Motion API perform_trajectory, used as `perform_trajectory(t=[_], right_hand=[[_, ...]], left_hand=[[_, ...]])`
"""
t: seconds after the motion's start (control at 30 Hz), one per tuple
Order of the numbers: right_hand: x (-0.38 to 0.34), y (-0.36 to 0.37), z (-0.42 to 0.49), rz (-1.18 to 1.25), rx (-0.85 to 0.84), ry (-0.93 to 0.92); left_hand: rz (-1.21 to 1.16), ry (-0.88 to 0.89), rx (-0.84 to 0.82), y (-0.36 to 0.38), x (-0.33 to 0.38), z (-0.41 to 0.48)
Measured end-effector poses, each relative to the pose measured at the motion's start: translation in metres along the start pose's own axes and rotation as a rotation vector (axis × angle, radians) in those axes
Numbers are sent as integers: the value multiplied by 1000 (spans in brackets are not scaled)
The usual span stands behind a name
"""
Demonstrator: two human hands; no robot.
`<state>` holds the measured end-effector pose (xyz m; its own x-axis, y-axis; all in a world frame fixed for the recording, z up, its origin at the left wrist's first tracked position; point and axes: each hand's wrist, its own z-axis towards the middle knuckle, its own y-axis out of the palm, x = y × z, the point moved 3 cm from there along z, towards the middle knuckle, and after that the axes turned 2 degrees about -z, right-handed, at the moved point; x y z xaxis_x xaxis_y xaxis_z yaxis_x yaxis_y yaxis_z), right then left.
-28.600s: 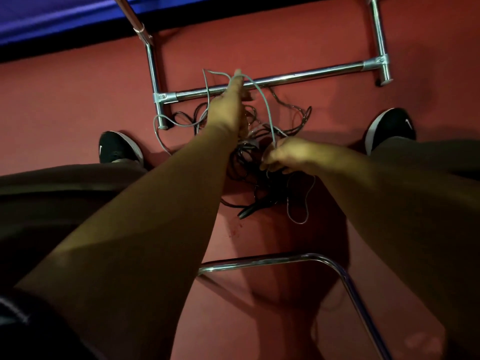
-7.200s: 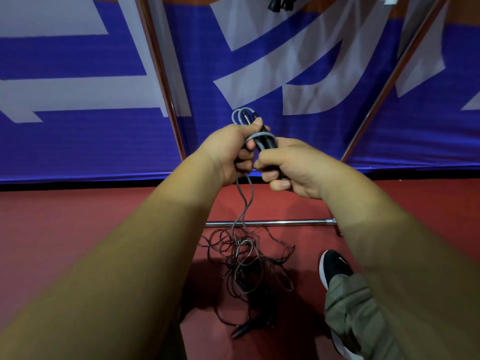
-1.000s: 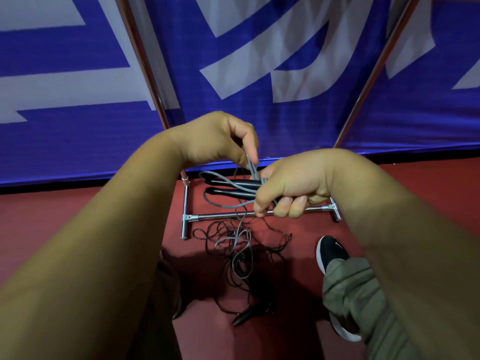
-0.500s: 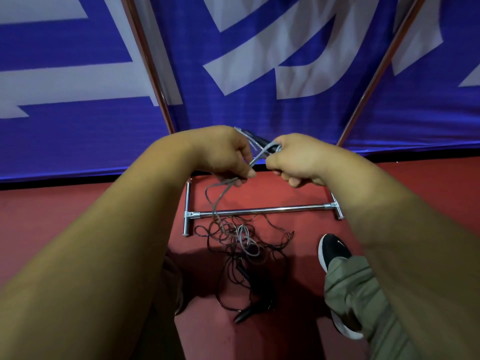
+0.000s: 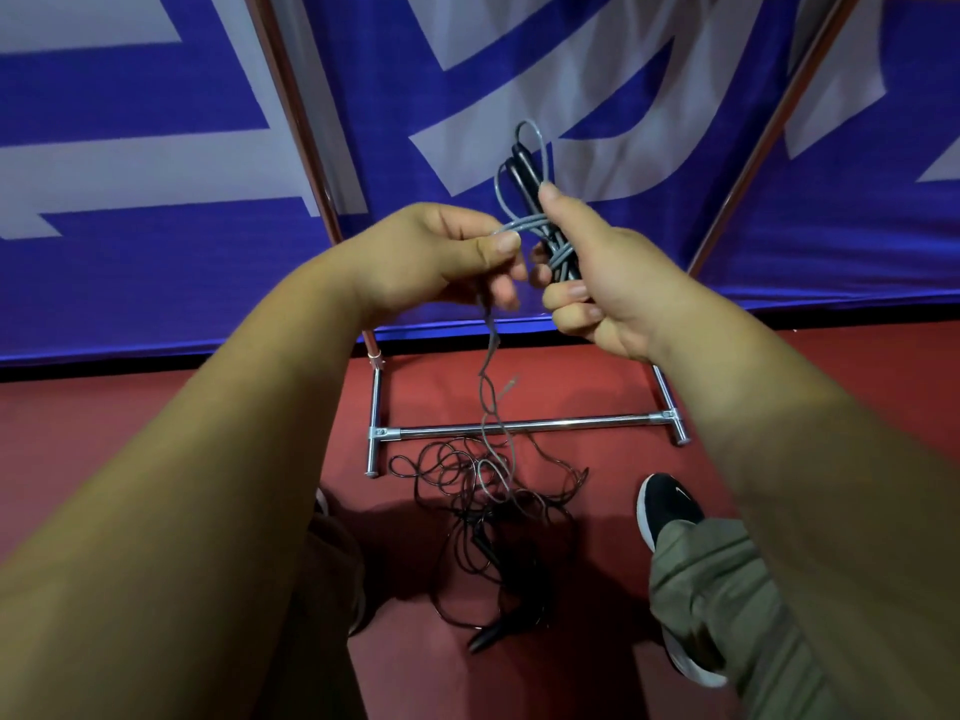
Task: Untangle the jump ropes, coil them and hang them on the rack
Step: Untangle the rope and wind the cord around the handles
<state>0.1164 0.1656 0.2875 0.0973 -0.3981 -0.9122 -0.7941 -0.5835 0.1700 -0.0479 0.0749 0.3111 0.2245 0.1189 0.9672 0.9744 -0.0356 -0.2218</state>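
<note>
**Jump rope bundle [image 5: 558, 241] gripped in both hands, high above the rack's base bar [image 5: 519, 426]**

The right hand [image 5: 597, 283] is closed around the bundle, fingers curled under it and thumb lying up along it. The bundle is grey cord wound around black handles [image 5: 522, 168]. The handle tips and a loop of cord stick out above the thumb.

The left hand [image 5: 436, 257] sits just beside it. It pinches a grey strand between thumb and forefinger, and that strand runs straight across into the wraps on the bundle. Both hands are raised well above the base bar.

From under the left hand a loose length of cord hangs down, crosses in front of the base bar and joins the tangle of ropes [image 5: 493, 511]. The tangle lies on the red floor [image 5: 156, 433], on the near side of the bar and touching it.

A black shoe [image 5: 667, 504] and an olive trouser leg [image 5: 727, 589] stand near the bar's right end, on its near side. Beyond the bar, the rack's slanted uprights [image 5: 291, 122] rise in front of a blue and white banner [image 5: 156, 174].
</note>
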Motion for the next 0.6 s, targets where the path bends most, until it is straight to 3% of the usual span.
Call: perform_trajectory(t=[0.17,0.37,0.5,0.6], right_hand=[[-3,0,-2,82,22,-6],[-2,-1,-6,91,30,-19],[-2,-2,-8,17,17,-27],[-4,-2,-9,-1,-5,-33]], left_hand=[[157,-73,-160,7,0,-5],[324,-149,-180,2,-1,-8],[299,-262,-260,4,-11,-9],[257,-235,-285,2,-12,-8]])
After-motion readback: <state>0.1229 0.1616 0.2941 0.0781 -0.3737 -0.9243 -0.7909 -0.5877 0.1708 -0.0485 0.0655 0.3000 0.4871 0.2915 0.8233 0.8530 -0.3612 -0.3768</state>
